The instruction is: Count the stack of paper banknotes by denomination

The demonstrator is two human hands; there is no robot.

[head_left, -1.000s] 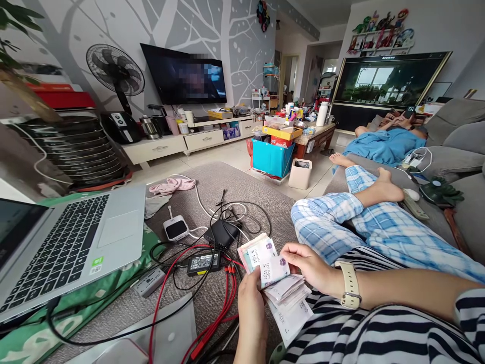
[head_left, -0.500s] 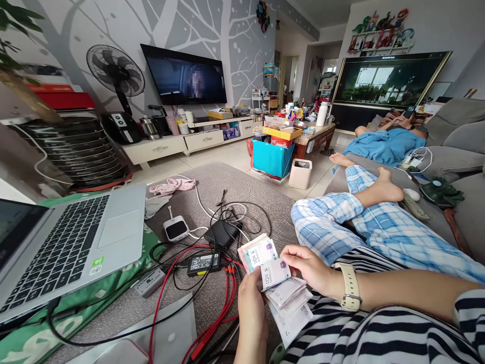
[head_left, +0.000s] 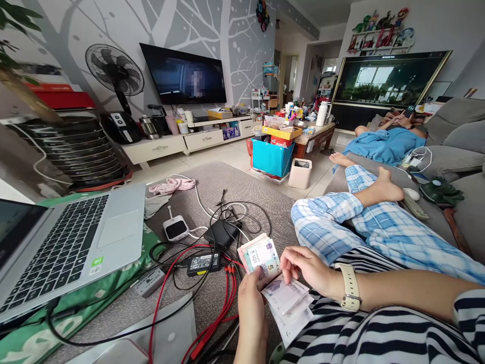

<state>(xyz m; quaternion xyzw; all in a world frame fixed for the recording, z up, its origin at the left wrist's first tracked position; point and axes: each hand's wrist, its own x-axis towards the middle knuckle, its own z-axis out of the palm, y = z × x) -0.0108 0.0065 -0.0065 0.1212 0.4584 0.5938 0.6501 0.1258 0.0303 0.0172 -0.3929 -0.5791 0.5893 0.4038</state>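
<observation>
My left hand (head_left: 252, 308) is closed around a stack of banknotes (head_left: 261, 255), its thumb pressing on the face of the front one. That front note shows a figure 5 and a purple emblem. Several folded-down banknotes (head_left: 290, 298) fan out below the thumb, over my striped top. Curled over these lower notes is my right hand (head_left: 305, 265), fingers bent together with the tips on the uppermost folded-down note. A cream-strapped watch (head_left: 350, 287) is on my right wrist.
An open laptop (head_left: 102, 227) sits at the left on a green cloth. Tangled cables, a black power adapter (head_left: 203, 263) and a small white device (head_left: 176, 228) lie on the grey couch. Blue checked trousers (head_left: 333, 217) cover my crossed legs. Another person lies under a blue blanket (head_left: 382, 144).
My right hand has folded the pinched note down onto the lower ones, uncovering the note with the figure 5. My left hand keeps its place and grip.
</observation>
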